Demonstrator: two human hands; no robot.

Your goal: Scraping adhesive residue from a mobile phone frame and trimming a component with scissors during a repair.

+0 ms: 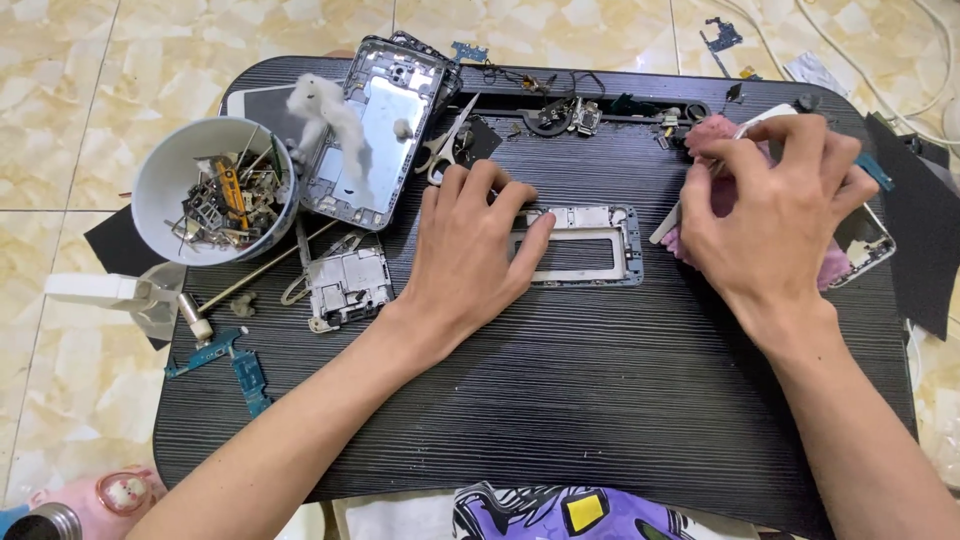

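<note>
1. Two hands work over a dark ribbed table (pixel 560 400). The left hand (pixel 470 255) lies flat, fingers spread and open, pressing on the left end of a thin phone frame (pixel 600 245) near the table's centre; it grips nothing, only pins the frame down.
2. The right hand (pixel 775 215), at about 2 o'clock from the frame, is curled shut around a white tool (pixel 668 228) whose tip points toward the frame's right edge. A pink cloth (pixel 715 190) sits beneath the palm.
3. The frame looks light, thin and stiff, yet likely to bend or crack at its narrow rails; it probably slides easily on the table. Holding it by the thicker end pieces seems safest.
4. Both forearms come in from 6 o'clock, wrists low, the left angled in from 7 o'clock.
5. At 10 o'clock stands a white bowl (pixel 165 180) of small metal parts; a larger phone housing (pixel 375 130) lies at 11 o'clock with white fluff (pixel 325 110) on it, scissors (pixel 445 150) just beside it, and a metal shield plate (pixel 345 285) at 9 o'clock.
</note>
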